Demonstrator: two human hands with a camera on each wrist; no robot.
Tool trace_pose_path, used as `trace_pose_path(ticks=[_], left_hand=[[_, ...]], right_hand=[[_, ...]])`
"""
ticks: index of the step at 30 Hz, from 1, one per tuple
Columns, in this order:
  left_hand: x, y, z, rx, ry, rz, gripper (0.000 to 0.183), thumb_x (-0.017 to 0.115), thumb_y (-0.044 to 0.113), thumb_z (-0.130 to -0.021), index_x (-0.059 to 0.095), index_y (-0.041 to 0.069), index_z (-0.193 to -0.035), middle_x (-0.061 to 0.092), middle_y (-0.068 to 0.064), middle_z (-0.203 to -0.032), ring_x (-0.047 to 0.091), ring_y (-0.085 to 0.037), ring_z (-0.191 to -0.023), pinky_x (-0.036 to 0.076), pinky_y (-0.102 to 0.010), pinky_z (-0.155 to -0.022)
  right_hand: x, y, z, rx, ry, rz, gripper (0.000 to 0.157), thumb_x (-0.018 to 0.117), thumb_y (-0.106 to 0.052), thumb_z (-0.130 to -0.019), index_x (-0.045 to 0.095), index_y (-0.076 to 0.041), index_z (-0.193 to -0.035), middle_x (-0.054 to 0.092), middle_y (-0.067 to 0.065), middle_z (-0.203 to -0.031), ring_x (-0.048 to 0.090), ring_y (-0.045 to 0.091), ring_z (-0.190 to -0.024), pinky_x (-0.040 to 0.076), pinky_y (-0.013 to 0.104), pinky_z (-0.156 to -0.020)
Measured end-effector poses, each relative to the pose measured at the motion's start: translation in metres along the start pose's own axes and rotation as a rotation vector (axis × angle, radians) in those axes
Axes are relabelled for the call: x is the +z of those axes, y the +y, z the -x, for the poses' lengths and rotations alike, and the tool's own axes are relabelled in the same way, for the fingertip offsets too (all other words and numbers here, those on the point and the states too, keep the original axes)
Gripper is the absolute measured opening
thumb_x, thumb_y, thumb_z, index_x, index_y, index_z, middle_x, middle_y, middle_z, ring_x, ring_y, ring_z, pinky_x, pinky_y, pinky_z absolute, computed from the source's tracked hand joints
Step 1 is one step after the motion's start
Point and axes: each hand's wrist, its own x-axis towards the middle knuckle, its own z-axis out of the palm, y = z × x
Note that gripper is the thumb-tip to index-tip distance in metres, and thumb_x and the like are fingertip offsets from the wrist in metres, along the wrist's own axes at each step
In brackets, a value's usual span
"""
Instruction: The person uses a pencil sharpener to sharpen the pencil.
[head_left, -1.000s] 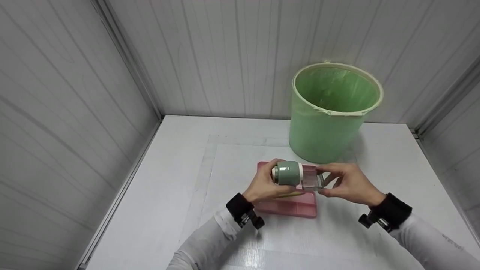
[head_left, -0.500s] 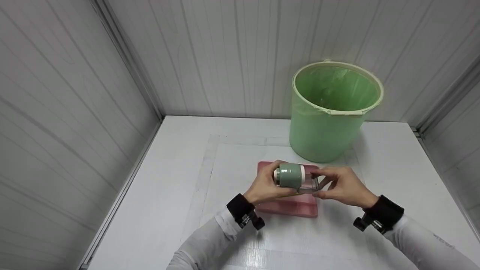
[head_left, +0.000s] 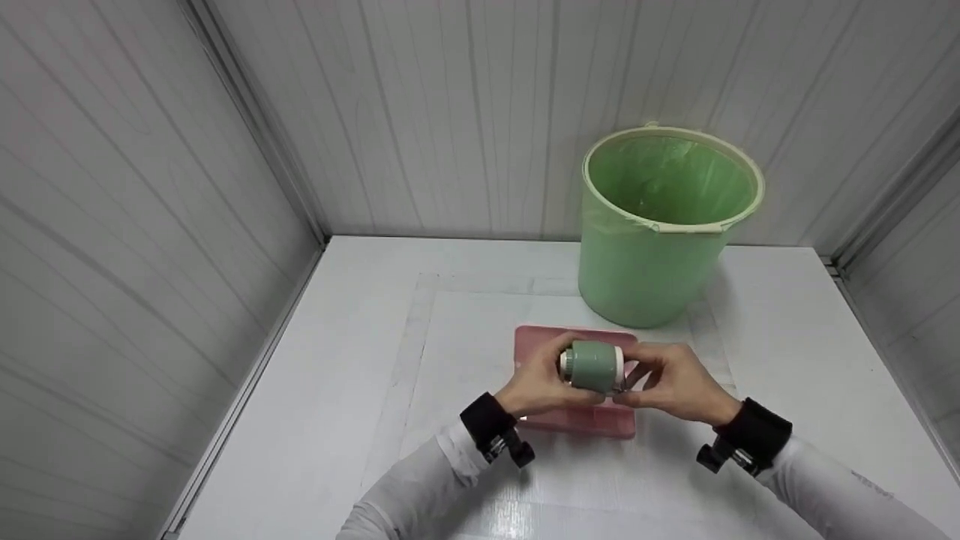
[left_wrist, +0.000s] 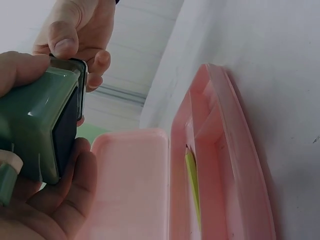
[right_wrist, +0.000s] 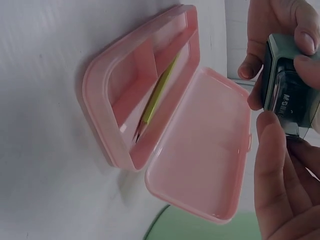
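Note:
Over the pink pencil case (head_left: 581, 424), my left hand (head_left: 541, 382) grips the green body of a crank pencil sharpener (head_left: 591, 366), which lies on its side. My right hand (head_left: 679, 384) pinches the outer end of its clear shavings drawer (right_wrist: 285, 102). Most of that drawer sits inside the body, seen in the right wrist view with lettering behind the clear plastic. A small gap shows between drawer and body in the left wrist view. Below, the case stands with its lid (right_wrist: 200, 150) open, and a yellow-green pencil (right_wrist: 156, 100) lies in its long compartment.
A tall green bucket (head_left: 649, 281) with a liner stands behind the case, toward the back right of the white table (head_left: 360, 360). Grey panel walls (head_left: 450, 112) enclose the table at the back and both sides.
The right hand has moved left, pushing the clear drawer from well out to nearly inside the sharpener. The left hand and sharpener have shifted slightly right and nearer the person.

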Motion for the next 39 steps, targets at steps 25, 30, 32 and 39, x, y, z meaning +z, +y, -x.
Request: trace_pose_path(ticks=[25,30,32,39], left_hand=[[0.0042,-0.001,0.0044,-0.042,-0.015,-0.03,0.075,0.102,0.022,-0.081,0.065,0.027,-0.146,0.075,0.006,-0.135,0.07,-0.003,-0.12,0.058,-0.029,-0.108],[0.0041,-0.0013,0.0048,-0.044,-0.022,-0.042,0.073,0.1,0.019,-0.081,0.065,0.025,-0.145,0.074,0.003,-0.135,0.069,-0.004,-0.119,0.058,-0.028,-0.107],[0.0043,-0.0016,0.0047,-0.04,-0.023,-0.042,0.072,0.101,0.02,-0.081,0.066,0.025,-0.143,0.074,0.004,-0.134,0.07,-0.004,-0.118,0.058,-0.028,-0.107],[0.0068,-0.0018,0.0031,-0.007,-0.024,-0.015,0.072,0.103,0.024,-0.08,0.067,0.03,-0.143,0.075,0.009,-0.129,0.071,-0.003,-0.117,0.058,-0.029,-0.107]], right_hand=[[0.01,0.0024,0.0031,-0.001,0.025,-0.037,0.044,0.096,0.002,-0.08,0.083,-0.008,-0.121,0.081,-0.01,-0.106,0.077,0.004,-0.084,0.066,0.026,-0.067],[0.0112,0.0031,0.0043,0.006,0.023,-0.039,0.045,0.097,0.0,-0.08,0.082,-0.007,-0.122,0.08,-0.011,-0.107,0.077,0.004,-0.085,0.067,0.027,-0.068],[0.0111,0.0035,0.0045,0.001,0.024,-0.037,0.045,0.097,0.0,-0.08,0.082,-0.007,-0.122,0.08,-0.01,-0.107,0.077,0.003,-0.085,0.067,0.027,-0.068],[0.0102,0.0045,0.0043,-0.027,0.029,-0.036,0.045,0.097,0.002,-0.079,0.082,-0.005,-0.121,0.082,-0.006,-0.106,0.077,0.003,-0.084,0.066,0.025,-0.068]])
